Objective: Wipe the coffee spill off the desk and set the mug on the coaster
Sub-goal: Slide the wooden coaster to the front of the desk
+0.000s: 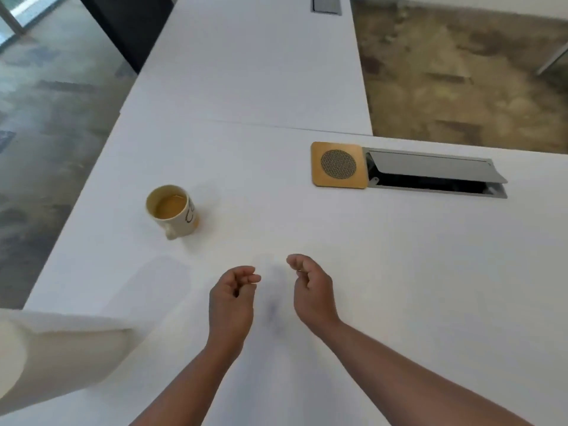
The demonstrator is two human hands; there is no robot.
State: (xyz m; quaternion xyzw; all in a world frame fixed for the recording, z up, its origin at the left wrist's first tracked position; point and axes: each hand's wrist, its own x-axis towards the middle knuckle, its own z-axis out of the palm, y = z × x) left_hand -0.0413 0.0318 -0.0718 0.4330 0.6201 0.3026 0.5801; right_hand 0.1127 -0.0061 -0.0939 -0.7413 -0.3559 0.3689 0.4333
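Since both hands, left [231, 295] and right [310, 287], hover empty and loosely curled, first tear the white paper towel roll [58, 361] on the white counter [399, 256]

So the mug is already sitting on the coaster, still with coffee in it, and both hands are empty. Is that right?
Not quite. In the head view the mug stands on the bare desk, well left of the coaster, which has nothing on it. The rest holds: coffee is in the mug, and the left hand and right hand are empty.

I see a cream mug [175, 212] with dark lettering at ten o'clock on the white desk [399, 272]. The tan coaster [339, 165] at one o'clock has a grey mesh circle.
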